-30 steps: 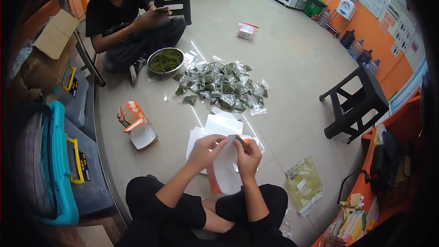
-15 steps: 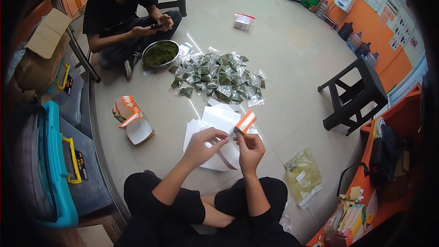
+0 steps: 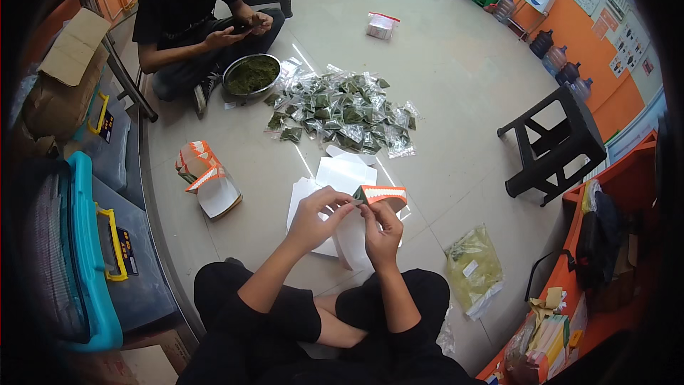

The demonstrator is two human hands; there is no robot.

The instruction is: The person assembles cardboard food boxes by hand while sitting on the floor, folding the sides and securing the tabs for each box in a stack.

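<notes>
Orange-and-white paper packet [image 3: 382, 195], head view: both hands pinch it, held above the white sheets [image 3: 342, 178] on the floor. Left hand [image 3: 315, 215] grip closed on the packet's left end; right hand [image 3: 382, 232] grip closed on its lower edge. Landmark: sheets. Beyond them, pile of clear bags of green leaves [image 3: 342, 110]; further left of that, metal bowl [image 3: 251, 76] beside another seated person [image 3: 187, 21]. Left of sheets, stack of folded packets [image 3: 203, 171]. Right, a yellowish bag [image 3: 474, 271] and black stool [image 3: 552, 142].
</notes>
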